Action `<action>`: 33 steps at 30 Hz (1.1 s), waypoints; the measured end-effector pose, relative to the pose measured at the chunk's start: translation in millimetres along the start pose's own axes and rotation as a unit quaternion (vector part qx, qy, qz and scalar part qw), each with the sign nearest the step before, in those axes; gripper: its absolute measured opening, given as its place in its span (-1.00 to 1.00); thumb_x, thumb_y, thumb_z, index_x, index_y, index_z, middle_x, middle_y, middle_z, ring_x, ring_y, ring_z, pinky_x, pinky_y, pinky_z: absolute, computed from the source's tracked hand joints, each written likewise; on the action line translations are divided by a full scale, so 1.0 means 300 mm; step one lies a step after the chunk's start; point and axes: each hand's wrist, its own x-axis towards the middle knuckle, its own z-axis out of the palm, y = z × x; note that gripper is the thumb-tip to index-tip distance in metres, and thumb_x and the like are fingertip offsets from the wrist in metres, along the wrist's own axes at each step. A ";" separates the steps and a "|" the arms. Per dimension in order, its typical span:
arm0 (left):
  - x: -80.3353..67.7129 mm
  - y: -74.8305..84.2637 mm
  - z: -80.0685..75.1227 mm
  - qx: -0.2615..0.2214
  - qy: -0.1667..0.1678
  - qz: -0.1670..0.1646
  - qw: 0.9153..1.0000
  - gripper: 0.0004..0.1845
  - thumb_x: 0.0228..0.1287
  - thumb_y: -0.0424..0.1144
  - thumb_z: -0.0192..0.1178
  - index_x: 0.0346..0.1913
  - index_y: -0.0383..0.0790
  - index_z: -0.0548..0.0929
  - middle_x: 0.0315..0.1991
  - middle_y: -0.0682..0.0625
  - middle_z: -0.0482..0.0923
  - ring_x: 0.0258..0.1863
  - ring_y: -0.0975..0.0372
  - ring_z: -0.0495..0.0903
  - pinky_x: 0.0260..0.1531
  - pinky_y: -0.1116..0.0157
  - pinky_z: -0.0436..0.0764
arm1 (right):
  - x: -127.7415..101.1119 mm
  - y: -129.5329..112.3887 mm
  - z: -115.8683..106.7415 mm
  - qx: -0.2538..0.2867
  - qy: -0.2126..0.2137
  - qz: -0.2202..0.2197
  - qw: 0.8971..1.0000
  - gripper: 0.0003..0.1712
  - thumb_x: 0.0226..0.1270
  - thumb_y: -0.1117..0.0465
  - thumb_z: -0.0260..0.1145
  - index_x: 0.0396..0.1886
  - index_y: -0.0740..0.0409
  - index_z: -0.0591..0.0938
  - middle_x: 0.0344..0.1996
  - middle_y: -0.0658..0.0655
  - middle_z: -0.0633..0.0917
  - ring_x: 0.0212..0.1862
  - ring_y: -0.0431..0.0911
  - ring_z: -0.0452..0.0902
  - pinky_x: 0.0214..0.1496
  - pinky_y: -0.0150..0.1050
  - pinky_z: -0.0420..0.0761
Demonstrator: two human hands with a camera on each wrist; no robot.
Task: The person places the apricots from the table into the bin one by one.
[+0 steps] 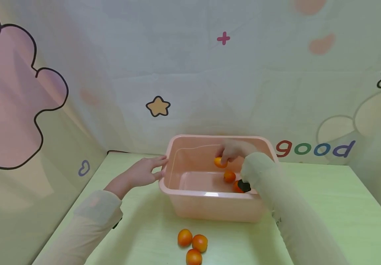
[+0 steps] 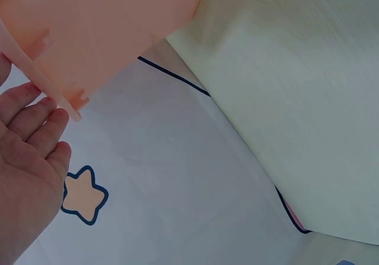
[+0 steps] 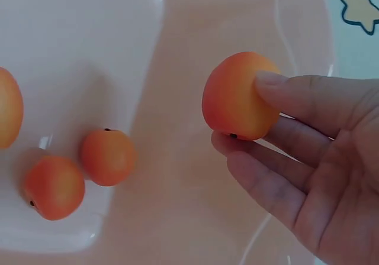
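Observation:
A pink plastic basin (image 1: 210, 206) stands on the table by the back wall. My left hand (image 1: 141, 172) is at its left side, fingertips touching the rim (image 2: 44, 81) from outside and the thumb spread apart. Over the inside of the basin, my right hand (image 1: 235, 150) pinches a smooth orange fruit (image 3: 237, 96) with red and yellow shading and a small dark spot, between thumb and fingers. Below it, similar orange fruits (image 3: 108, 157) (image 1: 229, 176) lie on the basin floor. One more fruit (image 3: 7, 108) is cut off by the right wrist view's left edge.
Three orange fruits (image 1: 193, 243) lie close together on the light green table (image 1: 137, 235) in front of the basin. Behind stands a pale printed cloth wall (image 1: 190, 84) with a star and the word "good". The right sleeve (image 1: 276, 195) crosses over the basin's right side.

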 end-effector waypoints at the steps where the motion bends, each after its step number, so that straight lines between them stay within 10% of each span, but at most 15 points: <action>1: 0.000 0.000 0.000 -0.001 0.000 -0.001 1.000 -0.44 0.27 -0.08 -0.02 0.29 -0.18 0.22 0.33 -0.09 0.12 0.28 -0.02 0.16 0.19 -0.04 0.22 | -0.001 0.004 0.006 0.010 0.006 0.005 1.000 -0.60 -0.02 0.31 0.14 -0.10 -0.03 0.51 -0.05 0.09 0.31 0.09 0.11 0.08 -0.24 -0.14 0.48; 15: 0.001 0.000 0.000 0.005 -0.001 -0.003 1.000 -0.45 0.27 -0.09 -0.03 0.29 -0.17 0.22 0.33 -0.07 0.12 0.28 -0.02 0.18 0.18 -0.04 0.23 | -0.003 0.005 0.105 0.024 0.063 0.042 0.997 -0.63 -0.05 0.35 0.19 -0.15 0.05 0.53 -0.14 0.11 0.47 -0.26 0.02 0.41 -0.48 -0.22 0.53; 19: 0.000 0.000 -0.001 0.004 -0.002 -0.005 1.000 -0.45 0.27 -0.08 -0.03 0.29 -0.16 0.22 0.33 -0.06 0.12 0.28 -0.01 0.17 0.18 -0.05 0.23 | 0.046 0.022 0.103 -0.051 0.046 0.007 0.998 -0.65 -0.03 0.38 0.22 -0.16 0.11 0.53 -0.18 0.12 0.48 -0.27 0.02 0.40 -0.51 -0.25 0.54; 33: 0.000 -0.002 -0.002 0.001 -0.004 -0.011 1.000 -0.44 0.26 -0.05 -0.02 0.30 -0.13 0.21 0.34 -0.04 0.11 0.29 -0.01 0.16 0.18 -0.06 0.22 | 0.122 0.025 0.038 -0.095 -0.009 -0.040 0.995 -0.60 -0.01 0.34 0.20 -0.09 0.05 0.56 -0.10 0.08 0.51 -0.04 0.04 0.36 -0.16 -0.15 0.56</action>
